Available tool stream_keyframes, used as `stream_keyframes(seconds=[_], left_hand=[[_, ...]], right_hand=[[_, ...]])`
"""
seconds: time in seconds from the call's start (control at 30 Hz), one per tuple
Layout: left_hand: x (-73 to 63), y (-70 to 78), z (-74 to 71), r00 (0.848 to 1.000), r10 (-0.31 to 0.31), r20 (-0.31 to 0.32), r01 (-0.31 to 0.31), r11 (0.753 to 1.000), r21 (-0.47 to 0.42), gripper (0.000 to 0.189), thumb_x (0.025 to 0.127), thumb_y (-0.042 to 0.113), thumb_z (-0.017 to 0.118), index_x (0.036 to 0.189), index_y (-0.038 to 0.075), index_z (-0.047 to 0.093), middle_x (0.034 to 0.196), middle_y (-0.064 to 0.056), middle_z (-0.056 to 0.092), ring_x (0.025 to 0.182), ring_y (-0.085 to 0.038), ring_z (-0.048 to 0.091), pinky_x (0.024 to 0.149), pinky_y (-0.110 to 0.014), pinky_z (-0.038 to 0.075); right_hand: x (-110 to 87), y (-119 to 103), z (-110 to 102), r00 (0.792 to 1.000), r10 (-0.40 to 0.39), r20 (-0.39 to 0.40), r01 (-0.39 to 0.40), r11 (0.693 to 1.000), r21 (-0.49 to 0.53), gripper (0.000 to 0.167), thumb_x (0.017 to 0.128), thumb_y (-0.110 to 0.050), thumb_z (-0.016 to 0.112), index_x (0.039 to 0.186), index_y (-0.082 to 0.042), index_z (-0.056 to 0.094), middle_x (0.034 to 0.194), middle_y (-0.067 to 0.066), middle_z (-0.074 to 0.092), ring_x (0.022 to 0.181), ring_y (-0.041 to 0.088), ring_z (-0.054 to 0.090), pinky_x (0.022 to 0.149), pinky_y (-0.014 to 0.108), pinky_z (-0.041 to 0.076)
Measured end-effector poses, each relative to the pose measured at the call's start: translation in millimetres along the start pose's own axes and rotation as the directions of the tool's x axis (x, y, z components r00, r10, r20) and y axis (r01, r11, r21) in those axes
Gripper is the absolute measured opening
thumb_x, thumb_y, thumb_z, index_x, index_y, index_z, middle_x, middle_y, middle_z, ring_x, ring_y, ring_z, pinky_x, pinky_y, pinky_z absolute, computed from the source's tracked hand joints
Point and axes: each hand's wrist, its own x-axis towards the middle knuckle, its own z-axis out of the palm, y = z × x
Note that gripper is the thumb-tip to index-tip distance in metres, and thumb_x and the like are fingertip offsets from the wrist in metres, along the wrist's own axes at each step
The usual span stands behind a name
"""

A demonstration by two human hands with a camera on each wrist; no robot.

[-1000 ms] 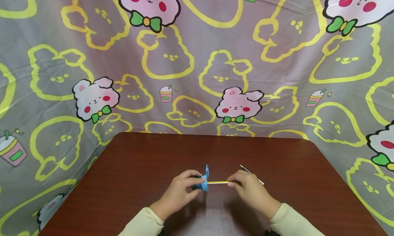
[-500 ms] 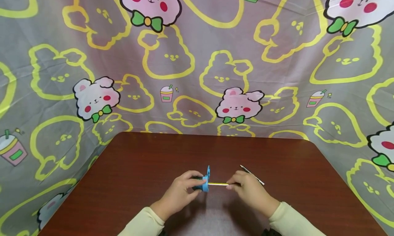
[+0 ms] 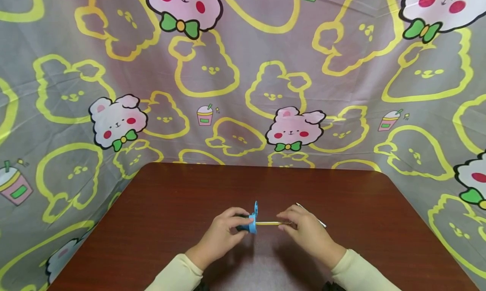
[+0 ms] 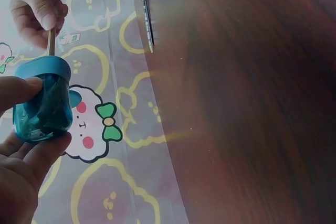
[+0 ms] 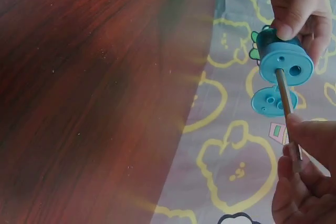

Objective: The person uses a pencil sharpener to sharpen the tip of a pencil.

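Note:
My left hand (image 3: 218, 236) grips a blue pencil sharpener (image 3: 252, 224) with a see-through shavings container (image 4: 44, 121). Its flip lid (image 5: 260, 102) hangs open, showing holes in the cap (image 5: 269, 69). From one hole a yellow-striped pencil (image 3: 267, 223) sticks out sideways toward my right hand (image 3: 308, 230). Thumb and fingers of that hand pinch the pencil near its outer end, as the right wrist view shows. The pencil's inserted tip is hidden inside the sharpener. Both hands are above the table.
A second pencil (image 3: 320, 222), dark and white, lies on the brown table (image 3: 190, 189) just beyond my right hand, partly covered by it in the head view. A cartoon-print cloth (image 3: 235, 88) hangs around the table's back and sides.
The pencil's visible stripes have shifted, so it has turned in the sharpener. My right fingers have spread a little along it. The sharpener has risen slightly in the left hand.

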Motion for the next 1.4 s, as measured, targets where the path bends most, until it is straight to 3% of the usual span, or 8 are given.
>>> stream_keyframes(seconds=[0.17,0.43,0.63,0.73,0.87,1.2,1.3,1.4], left_hand=[[1.2,1.8,-1.8,0.997,-0.076,-0.002,0.076,0.997,-0.032,0.034,0.076,-0.004,0.078,0.109,0.006,0.074,0.112,-0.007,0.063,0.086,-0.012,0.06,0.056,-0.024,0.052],[-1.6,-1.0,3.4,1.0,0.025,-0.016,-0.025,1.0,0.009,0.037,0.073,-0.006,0.079,0.108,0.002,0.073,0.109,-0.009,0.063,0.087,-0.017,0.063,0.057,-0.018,0.05],[-1.9,-3.1,4.3,0.988,0.155,-0.023,-0.152,0.984,0.097,0.038,0.07,-0.01,0.079,0.105,0.003,0.074,0.108,-0.009,0.062,0.092,-0.021,0.064,0.065,-0.013,0.05],[-1.5,-3.9,4.5,0.976,0.217,-0.028,-0.211,0.966,0.146,0.039,0.067,-0.012,0.078,0.102,0.004,0.075,0.107,-0.008,0.063,0.093,-0.021,0.064,0.074,-0.014,0.051],[-1.1,-4.5,4.7,0.973,0.228,-0.032,-0.221,0.965,0.143,0.037,0.066,-0.012,0.078,0.1,0.005,0.076,0.106,-0.007,0.063,0.093,-0.02,0.064,0.077,-0.013,0.05],[0.2,-3.5,-1.2,0.999,-0.039,-0.015,0.039,0.999,-0.021,0.034,0.075,-0.004,0.079,0.107,0.005,0.074,0.11,-0.006,0.063,0.09,-0.015,0.062,0.062,-0.021,0.051],[0.7,-2.9,-2.6,0.994,-0.11,-0.005,0.11,0.993,-0.047,0.034,0.075,-0.002,0.079,0.108,0.006,0.074,0.111,-0.005,0.064,0.087,-0.011,0.06,0.063,-0.024,0.051],[0.3,-3.7,-2.3,0.992,-0.123,0.001,0.123,0.991,-0.052,0.034,0.075,-0.002,0.079,0.108,0.006,0.074,0.111,-0.005,0.064,0.087,-0.011,0.06,0.065,-0.023,0.051]], right_hand=[[-0.2,2.8,4.4,0.983,-0.132,-0.128,0.131,0.991,-0.02,0.03,0.064,0.004,0.084,0.085,-0.013,0.072,0.084,-0.011,0.061,0.078,0.004,0.056,0.066,0.012,0.047],[0.1,2.9,6.1,0.96,-0.214,-0.183,0.21,0.977,-0.04,0.024,0.062,0.006,0.084,0.077,-0.01,0.073,0.074,-0.009,0.06,0.068,0.004,0.056,0.061,0.01,0.044],[4.1,0.5,-3.3,0.999,0.013,0.047,-0.017,0.996,0.09,0.008,0.074,-0.004,0.079,0.078,-0.008,0.074,0.075,-0.006,0.065,0.067,0.003,0.058,0.057,0.019,0.049],[7.3,0.0,-8.1,0.968,0.155,0.199,-0.187,0.97,0.157,0.004,0.08,-0.01,0.076,0.079,-0.008,0.074,0.074,-0.005,0.066,0.06,0.002,0.055,0.054,0.022,0.048],[8.2,1.2,-9.2,0.945,0.2,0.259,-0.246,0.956,0.159,0.006,0.083,-0.012,0.074,0.082,-0.007,0.074,0.075,-0.005,0.067,0.06,0.002,0.054,0.055,0.022,0.047],[2.7,2.6,4.2,0.998,-0.054,-0.038,0.051,0.997,-0.063,0.031,0.07,-0.003,0.083,0.099,-0.011,0.074,0.09,-0.009,0.063,0.082,0.007,0.059,0.081,0.033,0.054],[2.9,5.4,7.1,0.962,-0.233,-0.141,0.212,0.966,-0.149,0.029,0.065,-0.002,0.085,0.09,-0.013,0.074,0.085,-0.01,0.062,0.081,0.007,0.06,0.089,0.044,0.051],[3.1,8.8,10.2,0.902,-0.373,-0.218,0.337,0.923,-0.185,0.006,0.084,-0.017,0.075,0.085,-0.011,0.074,0.08,-0.008,0.06,0.074,0.008,0.058,0.079,0.034,0.053]])
